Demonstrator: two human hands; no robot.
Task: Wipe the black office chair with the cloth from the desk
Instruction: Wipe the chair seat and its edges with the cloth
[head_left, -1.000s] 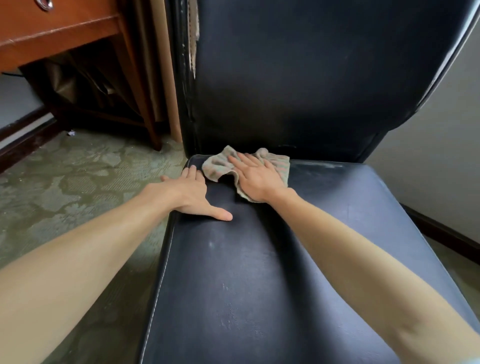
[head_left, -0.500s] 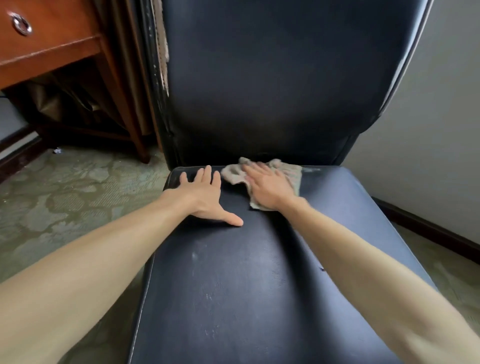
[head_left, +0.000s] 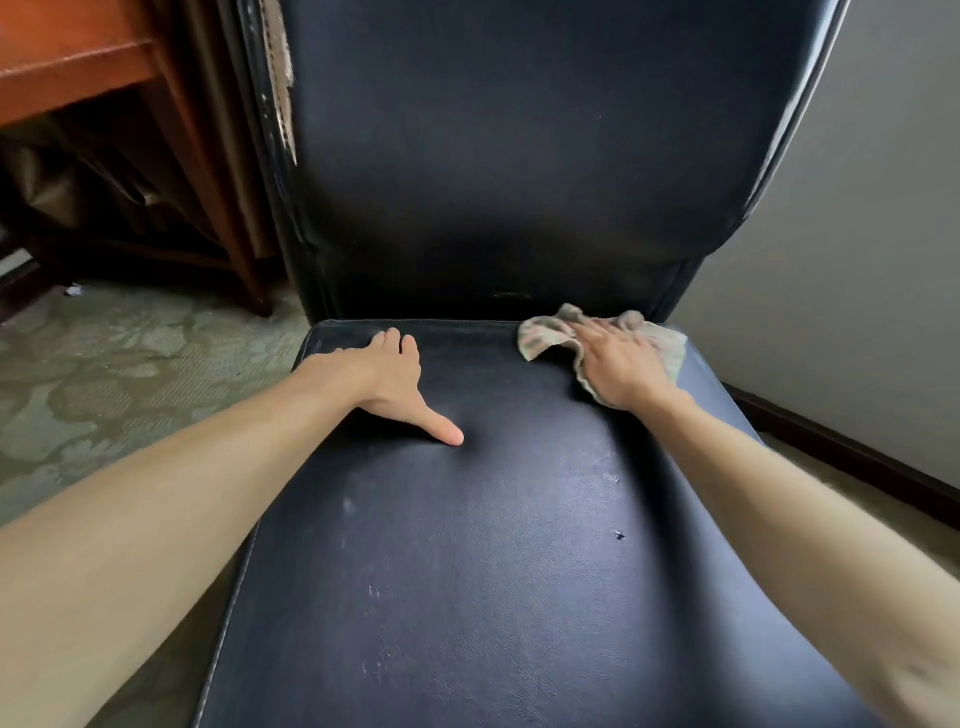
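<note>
We see the black office chair (head_left: 493, 545) facing us. Its leather-like seat is scuffed with pale marks and small specks, and its upright backrest (head_left: 519, 156) is worn and peeling along the left edge. The cloth (head_left: 543, 340), pale and faintly patterned, lies crumpled at the seat's far right corner, close to the foot of the backrest. Our right hand (head_left: 621, 366) presses it flat, and one loose corner spills out toward the seat's middle.
</note>
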